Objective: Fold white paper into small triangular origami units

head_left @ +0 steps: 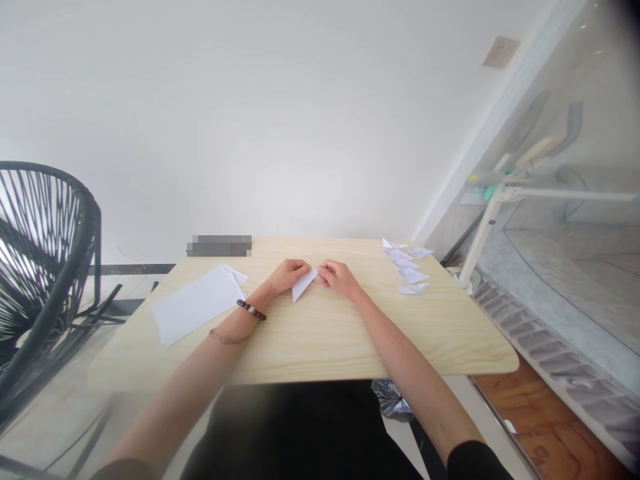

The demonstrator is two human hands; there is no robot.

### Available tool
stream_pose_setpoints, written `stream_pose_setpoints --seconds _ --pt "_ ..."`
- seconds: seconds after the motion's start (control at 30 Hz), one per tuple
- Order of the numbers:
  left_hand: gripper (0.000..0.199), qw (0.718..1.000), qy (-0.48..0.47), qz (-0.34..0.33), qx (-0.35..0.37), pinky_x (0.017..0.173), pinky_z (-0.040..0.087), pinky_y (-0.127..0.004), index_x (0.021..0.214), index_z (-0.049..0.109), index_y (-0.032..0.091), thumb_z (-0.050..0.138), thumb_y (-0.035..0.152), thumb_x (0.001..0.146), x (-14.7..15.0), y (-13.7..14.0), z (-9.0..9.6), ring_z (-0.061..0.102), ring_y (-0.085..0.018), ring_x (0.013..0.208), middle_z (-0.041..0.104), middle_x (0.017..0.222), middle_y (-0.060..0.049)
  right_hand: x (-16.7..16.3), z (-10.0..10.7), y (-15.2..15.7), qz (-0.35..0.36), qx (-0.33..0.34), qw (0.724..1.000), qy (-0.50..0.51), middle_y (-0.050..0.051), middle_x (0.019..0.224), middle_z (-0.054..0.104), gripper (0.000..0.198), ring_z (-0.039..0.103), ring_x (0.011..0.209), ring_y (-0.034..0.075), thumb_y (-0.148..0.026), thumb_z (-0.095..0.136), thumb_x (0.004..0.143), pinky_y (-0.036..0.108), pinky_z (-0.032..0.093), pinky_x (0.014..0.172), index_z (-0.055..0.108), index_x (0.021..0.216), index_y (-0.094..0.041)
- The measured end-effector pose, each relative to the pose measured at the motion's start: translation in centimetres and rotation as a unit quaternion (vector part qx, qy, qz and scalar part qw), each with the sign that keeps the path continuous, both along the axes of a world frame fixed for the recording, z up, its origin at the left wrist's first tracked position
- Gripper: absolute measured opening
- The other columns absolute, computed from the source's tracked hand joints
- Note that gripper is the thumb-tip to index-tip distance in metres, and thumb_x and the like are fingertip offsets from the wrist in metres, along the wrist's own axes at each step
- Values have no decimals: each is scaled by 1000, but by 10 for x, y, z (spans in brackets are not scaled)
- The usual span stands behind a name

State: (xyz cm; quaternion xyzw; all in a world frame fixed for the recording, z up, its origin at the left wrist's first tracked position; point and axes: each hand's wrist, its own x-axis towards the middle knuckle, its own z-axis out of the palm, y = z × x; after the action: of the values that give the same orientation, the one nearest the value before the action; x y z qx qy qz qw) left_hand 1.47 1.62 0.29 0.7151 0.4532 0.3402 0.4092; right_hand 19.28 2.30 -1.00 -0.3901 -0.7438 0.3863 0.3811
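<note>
A small piece of white folded paper (303,285), roughly triangular, is held between my two hands above the middle of the wooden table (310,347). My left hand (290,275) pinches its upper left side, fingers curled. At its upper right corner, my right hand (336,276) closes thumb and fingers on the paper's tip. Beaded and thin bracelets circle my left wrist. Several folded paper boats (413,275) lie grouped on the table's right side. To the left of my left hand rests a stack of white paper sheets (197,303).
At the table's back left lies a dark blurred-out object (219,246). A black woven chair (47,253) stands left of the table. On the right are a white metal frame with handles (483,233) and a grey bed skirt (565,393). A white wall rises behind.
</note>
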Motion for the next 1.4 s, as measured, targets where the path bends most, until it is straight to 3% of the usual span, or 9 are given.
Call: stream_pose_setpoints --seconds 0.37,0.6,1.1,1.27,1.4 --pt "31 999 -18 -22 -30 48 33 -20 78 61 10 45 36 73 2 -1 5 47 -11 54 59 65 -2 1 2 -1 -3 0 1000 14 -5 49 48 22 45 44 7 -34 44 76 20 38 48 47 63 -17" --pt "32 1000 5 -1 6 47 31 -20 72 61 11 43 38 74 0 0 2 45 -10 53 56 62 0 1 2 -2 -7 -12 1000 26 -5 49 48 21 45 44 7 -33 44 76 20 38 50 47 63 -17" --pt "36 1000 4 18 4 47 32 -20 73 61 11 44 42 74 0 0 2 45 -10 55 56 62 -1 0 5 -2 -19 -5 1000 13 -4 49 47 22 45 45 7 -35 43 76 20 39 51 46 62 -17" --pt "38 999 -9 30 -22 46 32 -19 75 62 10 46 44 73 1 -1 0 47 -11 54 60 65 -2 0 3 -2 -23 -9 1000 5 -4 50 48 24 45 45 7 -37 43 76 20 38 49 47 63 -17" --pt "38 998 -26 3 -51 46 32 -19 79 64 10 46 43 73 1 -2 2 47 -10 53 61 66 -3 1 0 0 -23 -4 1000 5 -4 51 49 23 45 45 7 -36 43 76 20 38 49 48 64 -17"
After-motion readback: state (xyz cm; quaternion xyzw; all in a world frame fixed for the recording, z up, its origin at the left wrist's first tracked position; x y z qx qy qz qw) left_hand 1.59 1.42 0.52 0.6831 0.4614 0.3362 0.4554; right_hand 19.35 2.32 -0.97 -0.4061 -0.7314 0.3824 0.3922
